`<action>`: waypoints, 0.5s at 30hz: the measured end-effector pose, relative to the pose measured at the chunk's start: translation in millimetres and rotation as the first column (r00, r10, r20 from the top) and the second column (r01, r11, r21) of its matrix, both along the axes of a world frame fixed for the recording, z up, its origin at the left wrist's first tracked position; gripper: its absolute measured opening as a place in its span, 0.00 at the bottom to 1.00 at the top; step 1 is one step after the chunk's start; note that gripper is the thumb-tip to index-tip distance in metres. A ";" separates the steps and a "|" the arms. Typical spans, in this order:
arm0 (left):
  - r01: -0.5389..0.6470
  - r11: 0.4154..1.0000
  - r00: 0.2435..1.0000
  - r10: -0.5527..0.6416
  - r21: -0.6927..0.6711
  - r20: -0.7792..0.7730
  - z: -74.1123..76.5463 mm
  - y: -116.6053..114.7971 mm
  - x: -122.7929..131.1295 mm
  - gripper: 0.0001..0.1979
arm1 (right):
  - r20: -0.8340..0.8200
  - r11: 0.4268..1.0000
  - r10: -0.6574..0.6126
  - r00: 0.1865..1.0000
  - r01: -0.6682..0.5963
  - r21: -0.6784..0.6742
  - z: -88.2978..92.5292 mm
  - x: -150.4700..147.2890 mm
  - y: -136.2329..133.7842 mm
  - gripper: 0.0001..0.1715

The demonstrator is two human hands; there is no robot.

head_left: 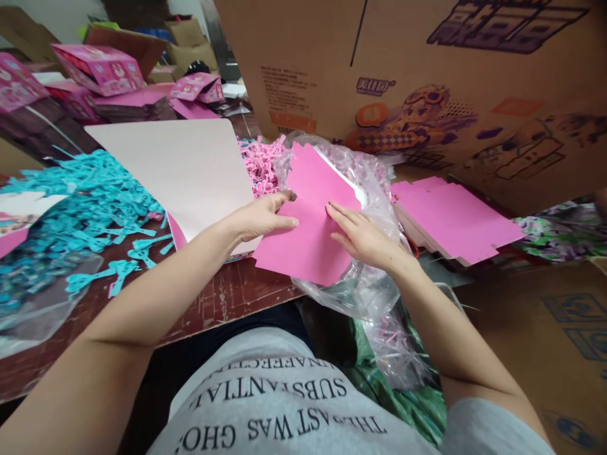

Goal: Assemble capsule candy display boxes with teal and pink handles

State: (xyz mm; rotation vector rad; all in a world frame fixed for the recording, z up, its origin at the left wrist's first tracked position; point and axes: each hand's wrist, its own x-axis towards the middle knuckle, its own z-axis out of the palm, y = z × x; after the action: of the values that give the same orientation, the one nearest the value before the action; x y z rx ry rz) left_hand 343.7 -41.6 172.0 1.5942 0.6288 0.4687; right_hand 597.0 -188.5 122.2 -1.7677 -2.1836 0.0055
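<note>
A pink cardboard box blank [315,243] lies tilted over a clear plastic bag at the table's front edge, its printed side out of sight. My left hand [263,218] is at its left part, thumb and forefinger stretched apart, with the thumb against the pink surface. Flat on the right part of the blank rest the outstretched fingers of my right hand [363,237]. Just left of the blank stands a box [190,170] with its white flap raised and a pink inside; my left wrist passes in front of it.
Turquoise plastic pieces [90,196] are heaped at left, pink ones [260,161] behind the blank. More pink blanks [459,218] are stacked at right. A large printed carton [403,82] walls off the back. Pink boxes [102,69] stand back left. The clear bag [379,272] hangs over the edge.
</note>
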 end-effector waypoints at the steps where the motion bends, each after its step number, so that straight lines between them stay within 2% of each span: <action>1: -0.043 0.999 0.999 0.043 0.005 -0.025 -5.3 1.1 -2.5 0.31 | -0.040 0.999 -0.042 0.998 0.043 0.022 -7.7 3.2 -1.0 0.41; 3: -0.093 0.995 0.996 0.093 -0.034 -0.010 -13.6 2.9 -10.7 0.28 | -0.186 0.965 -0.198 0.962 0.225 0.137 -26.5 13.7 -6.2 0.50; 4: -0.107 0.992 0.993 0.110 -0.068 0.034 -16.0 3.5 -15.7 0.27 | -0.306 0.915 -0.287 0.908 0.354 0.191 -36.8 19.1 -10.2 0.56; 5: -0.122 0.987 0.988 0.131 -0.103 0.086 -17.3 3.6 -20.6 0.28 | -0.452 0.852 -0.355 0.819 0.482 0.205 -46.7 23.1 -14.9 0.60; 7: -0.171 0.973 0.969 0.195 -0.157 0.155 -17.8 1.9 -28.3 0.30 | -0.725 0.762 -0.408 0.555 0.644 0.065 -61.4 24.0 -24.5 0.64; 9: -0.216 0.956 0.956 0.248 -0.196 0.155 -17.8 -2.5 -31.1 0.31 | -0.877 0.763 -0.385 0.288 0.633 -0.127 -65.0 14.8 -32.4 0.62; 10: -0.232 0.949 0.953 0.266 -0.213 0.145 -18.0 -5.5 -30.9 0.31 | -0.910 0.779 -0.358 0.211 0.605 -0.166 -62.2 8.3 -34.9 0.60; 11: -0.240 0.942 0.952 0.276 -0.233 0.135 -18.4 -8.6 -30.0 0.32 | -0.929 0.788 -0.323 0.178 0.595 -0.160 -57.0 1.8 -36.5 0.59; 12: -0.238 0.936 0.953 0.276 -0.257 0.123 -18.8 -11.5 -29.0 0.32 | -0.941 0.787 -0.288 0.179 0.604 -0.126 -50.4 -3.6 -37.2 0.59; 15: -0.198 0.918 0.966 0.242 -0.345 0.089 -18.3 -17.6 -28.3 0.31 | -0.944 0.749 -0.250 0.217 0.661 -0.046 -32.4 -9.9 -35.3 0.67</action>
State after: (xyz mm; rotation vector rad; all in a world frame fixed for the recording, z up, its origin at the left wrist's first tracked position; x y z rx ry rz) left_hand 315.4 -59.1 153.8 1.1666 0.7501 0.5949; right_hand 587.1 -223.8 89.8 -1.5108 -0.6857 0.3354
